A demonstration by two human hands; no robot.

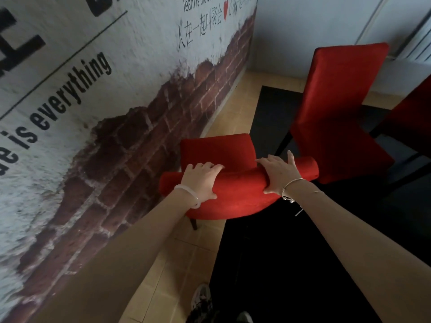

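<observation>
Red chair (235,194): plush fabric, backrest top rolled into a fat padded tube, one dark leg showing. It stands close by the wall (70,94), half on the black mat (279,264). I've got left hand (200,180) and right hand (277,173) each curled round that roll. Red chairs: three, with second chair (342,101) just beyond and third chair (415,117) cut by the edge. Wall reads "is everything", "Team is the", 人在一起叫聚会, one red heart (225,10)
</observation>
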